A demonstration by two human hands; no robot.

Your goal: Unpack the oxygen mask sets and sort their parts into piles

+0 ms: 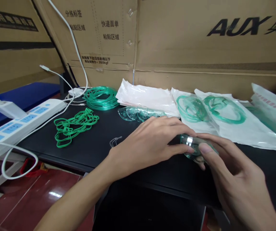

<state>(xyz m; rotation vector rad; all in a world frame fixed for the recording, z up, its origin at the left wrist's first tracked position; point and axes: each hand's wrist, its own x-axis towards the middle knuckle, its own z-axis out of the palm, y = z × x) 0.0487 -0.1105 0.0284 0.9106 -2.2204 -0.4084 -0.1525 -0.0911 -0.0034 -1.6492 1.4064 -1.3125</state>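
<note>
Between my two hands is a clear green plastic oxygen mask (pixel 193 150) with a shiny metal nose strip (pixel 189 141). My left hand (pixel 152 139) reaches in from the left and pinches the mask's edge by the strip. On the other side, my right hand (pixel 234 163) grips the mask, its thumb on the near face and its fingers behind. Much of the mask is hidden by my fingers. Several more clear masks (pixel 138 114) lie nested in a row beyond my left hand. Thin metal strips or wires (pixel 115 141) rest on the black table (pixel 92 150) beside my left wrist.
Green elastic straps (pixel 76 125) and a coil of green tubing (pixel 101 98) lie at the left. White packets (pixel 147 94) and bagged masks with tubing (pixel 226 110) line the back. A power strip (pixel 24 123) with white cables stands far left; cardboard boxes (pixel 176 41) wall the rear.
</note>
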